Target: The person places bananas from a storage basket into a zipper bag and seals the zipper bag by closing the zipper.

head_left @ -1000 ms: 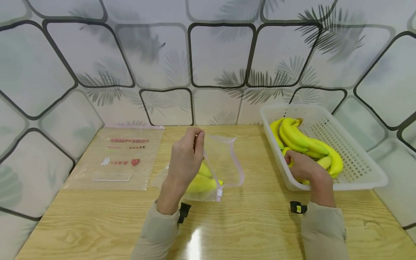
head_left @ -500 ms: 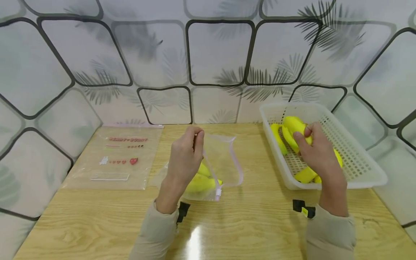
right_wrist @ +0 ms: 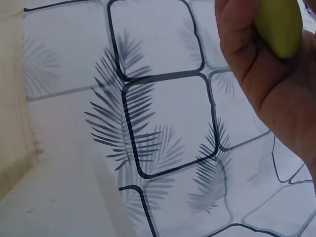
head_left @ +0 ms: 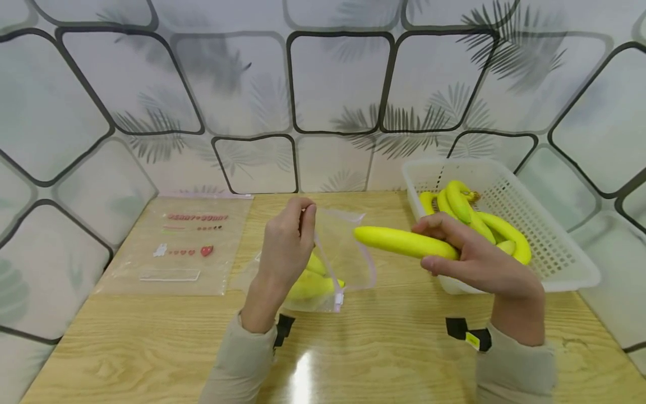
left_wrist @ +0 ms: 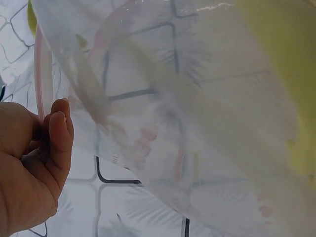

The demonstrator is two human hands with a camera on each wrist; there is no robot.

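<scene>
- Left hand (head_left: 286, 241), between seven and eight o'clock: I have it pinching the rim of a clear bag (head_left: 340, 241), bananas (head_left: 309, 286) inside.
- Right hand (head_left: 476, 259), four o'clock: gripping one banana (head_left: 398, 241) by its end, tip toward nine o'clock.
- Basket (head_left: 565, 282), three o'clock: more bananas (head_left: 461, 199).
- Flat bag (head_left: 194, 238), between eight and nine o'clock, on the counter (head_left: 393, 353).

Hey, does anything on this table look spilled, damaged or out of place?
Nothing stands out. The left hand holds the open bag with bananas inside, the right hand grips one banana, the other bananas lie in the white basket, and the printed bag lies flat.
</scene>
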